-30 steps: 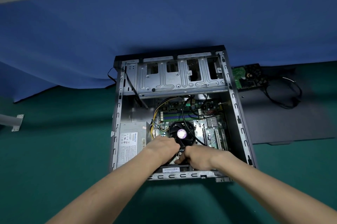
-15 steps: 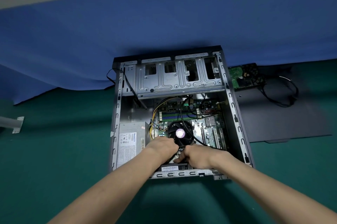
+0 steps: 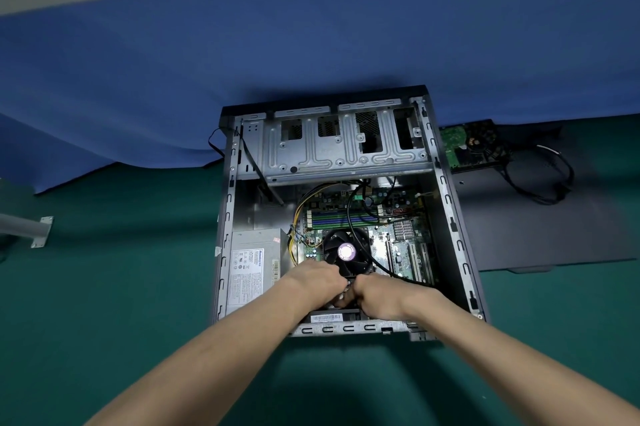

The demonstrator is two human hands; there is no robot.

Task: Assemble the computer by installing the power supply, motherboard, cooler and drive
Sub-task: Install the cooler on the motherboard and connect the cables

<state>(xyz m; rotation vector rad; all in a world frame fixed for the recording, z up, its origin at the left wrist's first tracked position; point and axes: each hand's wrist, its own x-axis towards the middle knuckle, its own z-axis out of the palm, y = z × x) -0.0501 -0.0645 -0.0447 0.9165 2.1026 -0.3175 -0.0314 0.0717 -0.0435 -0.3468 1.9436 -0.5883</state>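
The case (image 3: 453, 228) lies open on top. Its far end is covered by the drive cage (image 3: 346, 152), and the power supply (image 3: 254, 266) fills the near left corner; between these two the bare case floor is free. A black cable (image 3: 349, 217) arches over the cooler (image 3: 346, 250) toward the near right. The left hand (image 3: 317, 278) and right hand (image 3: 379, 297) fill the gap between cooler and near wall. On the worktop (image 3: 104, 287), the side panel (image 3: 536, 228) lies just beside the case's right side; the left side is open.

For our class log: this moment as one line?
left hand: at cooler, near edge, grip hidden | right hand: same | power supply: in case | drive: outside case
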